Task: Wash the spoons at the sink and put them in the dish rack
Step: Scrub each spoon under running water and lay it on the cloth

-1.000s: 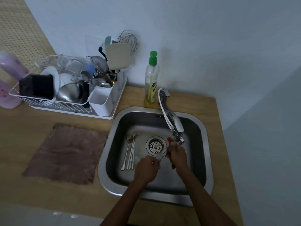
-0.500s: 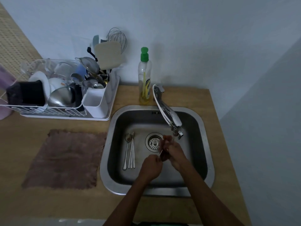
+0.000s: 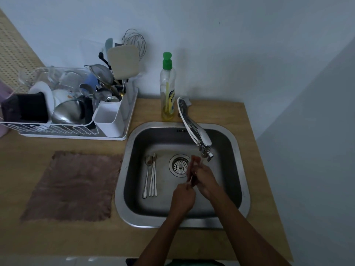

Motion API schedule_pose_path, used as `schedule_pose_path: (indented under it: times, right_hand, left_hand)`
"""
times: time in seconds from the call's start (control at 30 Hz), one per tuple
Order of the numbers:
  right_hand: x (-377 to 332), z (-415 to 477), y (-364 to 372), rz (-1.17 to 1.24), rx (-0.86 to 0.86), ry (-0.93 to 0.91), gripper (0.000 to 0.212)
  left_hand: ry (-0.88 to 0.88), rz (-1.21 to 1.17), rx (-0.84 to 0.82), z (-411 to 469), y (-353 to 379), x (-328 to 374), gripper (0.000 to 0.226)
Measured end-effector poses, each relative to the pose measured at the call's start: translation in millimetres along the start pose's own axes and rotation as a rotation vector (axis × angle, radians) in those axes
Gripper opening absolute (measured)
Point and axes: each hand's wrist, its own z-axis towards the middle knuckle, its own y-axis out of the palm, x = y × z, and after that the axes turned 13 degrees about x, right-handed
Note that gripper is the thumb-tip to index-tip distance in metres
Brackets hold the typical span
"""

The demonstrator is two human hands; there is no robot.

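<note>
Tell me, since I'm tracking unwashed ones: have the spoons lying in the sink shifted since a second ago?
No: the spoons still lie left of the drain.

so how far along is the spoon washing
Early to midway. Whether any spoon already washed stands in the dish rack can't be told; its white caddy is crowded with utensils. In hand: the left hand and right hand hold one spoon below the faucet. Left: about three spoons lying in the sink.
</note>
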Motion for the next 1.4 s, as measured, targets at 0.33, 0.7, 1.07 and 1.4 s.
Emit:
schedule_pose_path:
  times: [0.33,0.7,1.07,1.4]
  right_hand:
    - [-9,5,-3,0.009,0.075,-0.016,0.021]
    - [-5,7,-5,-0.008,0.056,0.018,0.017]
    - [-15,10,-3,0.0,0.077,-0.026,0.026]
    - [-6,3,8,0.019,0.053,0.016,0.02]
  left_hand:
    - [0.117,0.089,0.015,-3,-5,9,0.035]
    - [0.13,0.109,0.059,-1,-5,12,0.03]
    - [0.133,0.057,0.009,7,-10,9,0.04]
    - [0.153,0.096,0.079,6,-13,12,0.03]
